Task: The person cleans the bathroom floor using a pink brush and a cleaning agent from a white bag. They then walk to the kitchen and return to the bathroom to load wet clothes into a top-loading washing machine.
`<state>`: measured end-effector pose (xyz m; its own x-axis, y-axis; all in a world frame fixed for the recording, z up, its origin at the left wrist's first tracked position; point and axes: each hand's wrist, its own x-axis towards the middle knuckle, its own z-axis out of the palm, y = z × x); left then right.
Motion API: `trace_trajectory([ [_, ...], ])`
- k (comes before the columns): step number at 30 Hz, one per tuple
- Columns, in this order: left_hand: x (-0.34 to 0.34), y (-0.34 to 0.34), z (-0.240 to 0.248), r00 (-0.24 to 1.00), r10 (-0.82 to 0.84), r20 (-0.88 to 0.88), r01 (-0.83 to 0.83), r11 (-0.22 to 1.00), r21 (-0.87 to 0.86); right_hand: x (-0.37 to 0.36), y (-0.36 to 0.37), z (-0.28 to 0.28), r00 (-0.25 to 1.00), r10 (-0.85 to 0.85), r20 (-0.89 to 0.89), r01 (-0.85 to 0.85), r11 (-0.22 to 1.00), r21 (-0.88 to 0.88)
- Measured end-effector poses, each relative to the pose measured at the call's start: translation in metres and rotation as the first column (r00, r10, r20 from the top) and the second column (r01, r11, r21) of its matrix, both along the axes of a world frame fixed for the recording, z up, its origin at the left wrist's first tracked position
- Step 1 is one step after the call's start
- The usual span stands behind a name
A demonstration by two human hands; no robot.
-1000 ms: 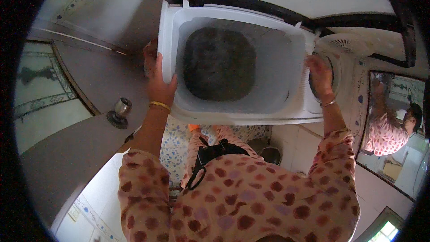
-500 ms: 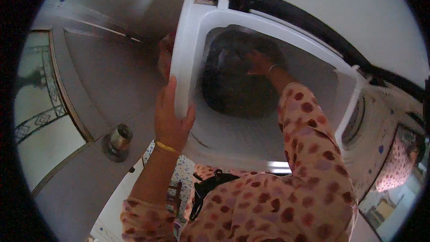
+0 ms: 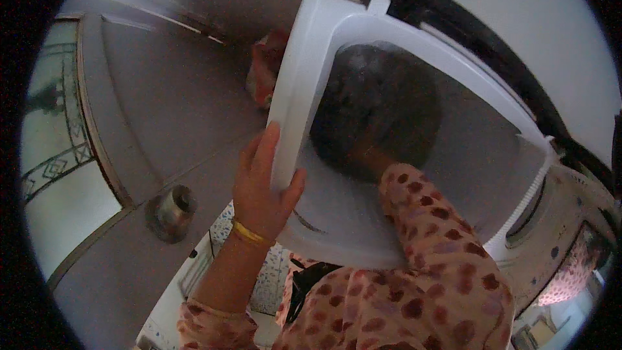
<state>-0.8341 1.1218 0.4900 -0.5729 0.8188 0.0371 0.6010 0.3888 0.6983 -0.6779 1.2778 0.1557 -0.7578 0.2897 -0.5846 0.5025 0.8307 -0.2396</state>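
Observation:
A white tub [image 3: 295, 84], like that of a top-loading washing machine, opens in front of me with its rim tilted in view. Dark, murky contents [image 3: 382, 104], which look like water, fill its bottom. My left hand [image 3: 262, 185] grips the left rim, fingers along the outside and thumb on the inner side. Deep inside the tub, my right hand [image 3: 368, 157] reaches into the dark part; its fingers are hidden, so what it touches cannot be made out.
Left of the tub a small metal pot [image 3: 173, 212] stands on a grey surface. A reddish bundle [image 3: 264, 68] lies behind the tub's left wall. Patterned glass [image 3: 81, 185] is at far left. On the right, a glossy panel [image 3: 573, 269] reflects a spotted sleeve or garment.
My right hand has moved nearer to me and deeper into the dark contents, its spread fingers now hidden. My left hand stays on the rim. The view has shifted, putting the tub farther right.

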Motion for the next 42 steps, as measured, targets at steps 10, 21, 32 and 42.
trace_trajectory([
  [10, 0.000, -0.011, -0.009, 0.999, 0.005, -0.041, -0.003, 0.999, 0.049, 0.027, 0.008, 0.139, 0.869, 0.472, -0.152, -0.480, 0.877, -0.021],
  [21, 0.012, -0.004, 0.003, 0.998, 0.035, -0.045, -0.030, 0.994, 0.101, 0.179, 0.048, 0.470, 0.242, -0.887, -0.392, 0.460, 0.461, -0.759],
  [32, 0.008, 0.001, -0.014, 0.973, 0.005, -0.231, 0.042, 0.979, 0.201, 0.355, 0.121, 0.707, -0.455, -0.598, -0.659, 0.546, 0.398, -0.738],
  [42, 0.008, -0.005, -0.016, 1.000, 0.025, -0.003, -0.024, 0.985, 0.168, 0.469, 0.179, 0.500, 0.774, -0.374, -0.510, 0.633, 0.439, 0.638],
])
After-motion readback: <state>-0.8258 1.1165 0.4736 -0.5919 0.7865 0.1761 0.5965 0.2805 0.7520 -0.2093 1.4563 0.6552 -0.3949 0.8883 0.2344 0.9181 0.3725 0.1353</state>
